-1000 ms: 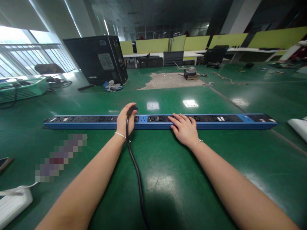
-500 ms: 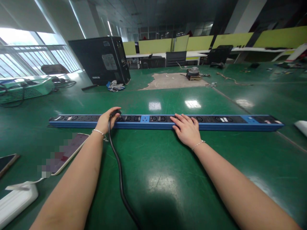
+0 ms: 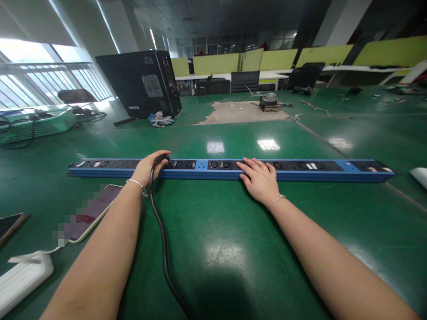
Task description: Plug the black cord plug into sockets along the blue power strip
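Note:
A long blue and black power strip (image 3: pixel 201 175) lies across the green table (image 3: pixel 213 213), its row of sockets facing up. My left hand (image 3: pixel 149 168) is closed round the black plug (image 3: pixel 162 158) of a thick cable (image 3: pixel 163 240), over the sockets left of the middle. Whether the plug sits in a socket is hidden by the fingers. From the plug the cable runs down toward the bottom edge. Right of the middle, my right hand (image 3: pixel 259 180) rests on the strip with its fingers spread, holding nothing.
Beyond the strip stand a black computer case (image 3: pixel 136 84), gloves (image 3: pixel 160 119) and a small metal device (image 3: pixel 269 102). A green basket (image 3: pixel 40 126) with cables is at the left. Nearer lie a phone (image 3: pixel 95 213), another dark device (image 3: pixel 10 226) and a white power strip (image 3: pixel 26 280).
My left hand and the plug have shifted very slightly to the right. The hanging part of the cable has swung a little left. My right hand has stayed in place.

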`<state>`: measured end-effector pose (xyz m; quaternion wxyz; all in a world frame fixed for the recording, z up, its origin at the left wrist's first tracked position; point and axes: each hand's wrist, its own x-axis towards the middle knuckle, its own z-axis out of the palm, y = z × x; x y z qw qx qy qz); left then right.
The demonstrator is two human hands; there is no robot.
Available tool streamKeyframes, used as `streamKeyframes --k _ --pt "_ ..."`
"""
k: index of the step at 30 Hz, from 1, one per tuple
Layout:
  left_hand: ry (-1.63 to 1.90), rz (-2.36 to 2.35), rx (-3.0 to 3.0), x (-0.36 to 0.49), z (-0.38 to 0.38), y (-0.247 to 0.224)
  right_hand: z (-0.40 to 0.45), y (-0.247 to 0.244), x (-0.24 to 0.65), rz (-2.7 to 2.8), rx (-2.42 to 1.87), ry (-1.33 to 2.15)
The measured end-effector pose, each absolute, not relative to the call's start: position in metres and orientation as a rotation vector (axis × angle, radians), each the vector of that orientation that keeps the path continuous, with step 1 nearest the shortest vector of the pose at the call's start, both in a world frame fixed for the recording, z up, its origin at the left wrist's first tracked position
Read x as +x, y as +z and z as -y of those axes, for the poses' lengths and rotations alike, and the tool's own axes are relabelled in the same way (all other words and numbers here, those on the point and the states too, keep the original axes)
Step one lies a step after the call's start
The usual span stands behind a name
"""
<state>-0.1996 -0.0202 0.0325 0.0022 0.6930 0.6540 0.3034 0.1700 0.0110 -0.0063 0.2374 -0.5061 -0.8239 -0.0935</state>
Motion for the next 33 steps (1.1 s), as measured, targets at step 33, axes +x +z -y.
streamKeyframes --k 33 --pt "0.994 -2.212 2.305 -0.187 0.034 0.011 -0.011 -0.006 0.169 2.240 -1.410 -0.272"
